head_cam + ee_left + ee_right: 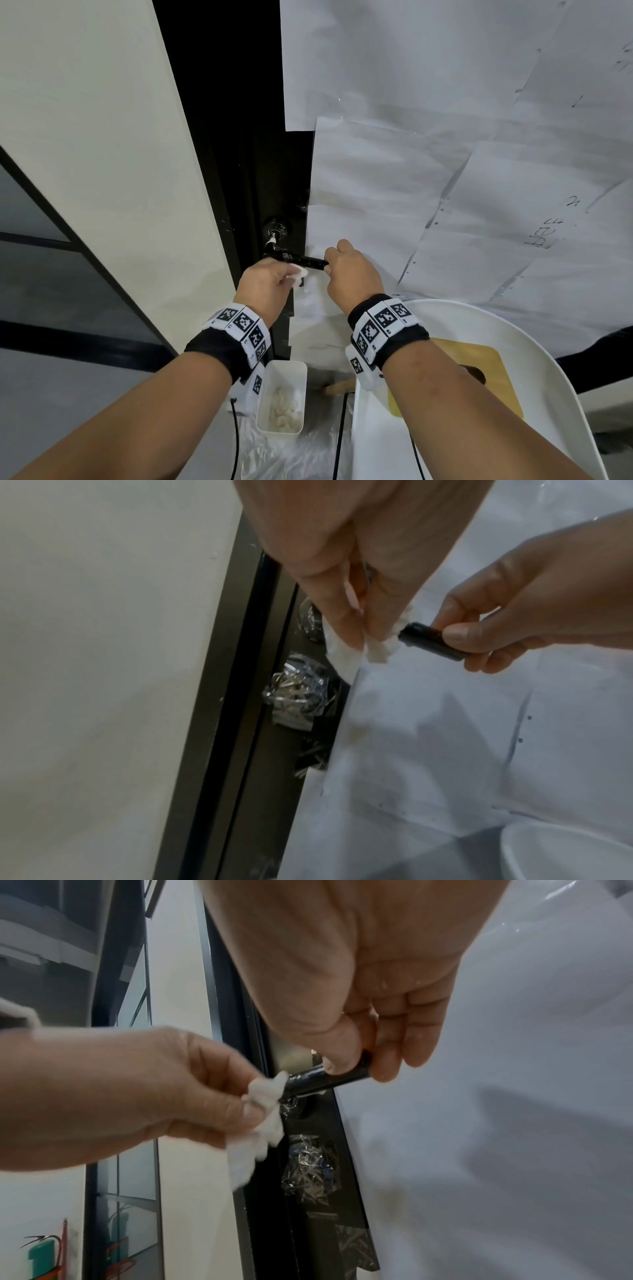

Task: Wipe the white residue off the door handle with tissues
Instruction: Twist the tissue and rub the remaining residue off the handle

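Observation:
A black lever door handle (301,261) (428,641) (322,1082) sticks out from the dark door edge, with white residue near its base (273,237). My left hand (270,284) (164,1093) pinches a crumpled white tissue (300,272) (346,649) (263,1118) against the handle's middle. My right hand (349,274) (534,615) grips the handle's free end between thumb and fingers (387,1056). The stretch of handle under the tissue is hidden.
White paper sheets (445,171) cover the door to the right. A white wall (102,154) stands to the left. Below, a white bin (281,397) holds used tissues, and a white chair (513,342) carries a wooden board (486,363). Cables hang from both wrists.

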Demonstrator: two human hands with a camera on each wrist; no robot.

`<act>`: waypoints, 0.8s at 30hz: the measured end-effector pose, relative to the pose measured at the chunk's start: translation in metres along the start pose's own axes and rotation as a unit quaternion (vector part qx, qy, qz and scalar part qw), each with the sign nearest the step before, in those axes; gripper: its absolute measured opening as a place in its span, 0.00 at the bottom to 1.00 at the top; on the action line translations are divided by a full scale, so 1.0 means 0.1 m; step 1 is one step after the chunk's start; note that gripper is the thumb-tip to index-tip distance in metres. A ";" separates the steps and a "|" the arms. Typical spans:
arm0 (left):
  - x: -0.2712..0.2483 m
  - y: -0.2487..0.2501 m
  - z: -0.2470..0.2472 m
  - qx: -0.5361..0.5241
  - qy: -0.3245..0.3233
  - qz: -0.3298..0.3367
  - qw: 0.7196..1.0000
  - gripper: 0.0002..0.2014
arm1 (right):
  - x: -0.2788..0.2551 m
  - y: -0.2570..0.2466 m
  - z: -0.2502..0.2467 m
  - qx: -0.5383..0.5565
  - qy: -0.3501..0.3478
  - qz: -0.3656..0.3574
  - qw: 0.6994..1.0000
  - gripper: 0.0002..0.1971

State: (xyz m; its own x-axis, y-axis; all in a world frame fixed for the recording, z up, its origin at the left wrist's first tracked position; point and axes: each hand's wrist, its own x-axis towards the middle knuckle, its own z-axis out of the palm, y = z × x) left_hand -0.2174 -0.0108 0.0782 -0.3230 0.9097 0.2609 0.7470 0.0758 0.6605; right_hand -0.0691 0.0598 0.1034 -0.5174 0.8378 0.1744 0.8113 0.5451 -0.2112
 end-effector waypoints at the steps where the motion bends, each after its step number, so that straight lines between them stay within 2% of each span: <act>1: -0.03 -0.06 0.01 0.009 -0.027 -0.022 0.999 0.08 | 0.00 0.00 0.00 0.001 0.000 0.000 1.000 0.03; 3: -0.08 -0.18 0.03 0.014 -0.066 -0.083 0.994 0.06 | 0.00 0.00 0.01 0.003 0.000 0.000 1.000 0.03; 5: -0.09 -0.23 0.06 -0.032 -0.079 -0.151 0.985 0.08 | 0.00 -0.01 0.02 0.003 0.000 0.002 1.000 0.04; 7: -0.07 -0.22 0.10 -0.147 -0.066 -0.213 0.964 0.09 | 0.00 -0.01 0.03 0.002 -0.001 0.004 1.000 0.04; 9: -0.05 -0.15 0.14 -0.263 -0.045 -0.256 0.929 0.06 | 0.00 -0.01 0.03 0.005 -0.002 0.004 1.000 0.04; 11: -0.01 -0.06 0.17 -0.366 -0.033 -0.289 0.884 0.05 | 0.00 -0.01 0.03 0.006 -0.001 0.004 1.000 0.04; 15: 0.09 0.08 0.16 -0.557 0.013 -0.354 0.751 0.07 | -0.01 0.00 0.02 0.008 -0.004 0.003 1.000 0.04; 16: 0.11 0.07 0.16 -0.580 0.029 -0.369 0.726 0.10 | -0.01 0.00 0.02 0.007 -0.004 0.002 1.000 0.04; 18: 0.13 0.00 0.15 -0.597 0.064 -0.393 0.696 0.14 | -0.01 0.01 0.01 0.006 -0.006 -0.001 1.000 0.04; 21: 0.15 -0.09 0.04 -0.594 0.130 -0.412 0.679 0.08 | -0.02 0.01 0.01 0.007 -0.005 0.000 1.000 0.04; 23: 0.15 -0.13 -0.06 -0.551 0.145 -0.420 0.706 0.03 | -0.02 0.00 0.01 0.008 -0.005 0.005 1.000 0.04; 24: 0.13 -0.14 -0.09 -0.517 0.148 -0.420 0.731 0.01 | -0.02 0.00 0.01 0.008 -0.006 0.006 1.000 0.04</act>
State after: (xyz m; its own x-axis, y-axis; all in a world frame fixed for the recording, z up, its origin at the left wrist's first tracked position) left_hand -0.2378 -0.0037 0.0789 -0.6420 0.5796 -0.5019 -0.5753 0.0685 0.8151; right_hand -0.0683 0.0584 0.1019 -0.5107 0.8446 0.1606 0.8134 0.5352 -0.2278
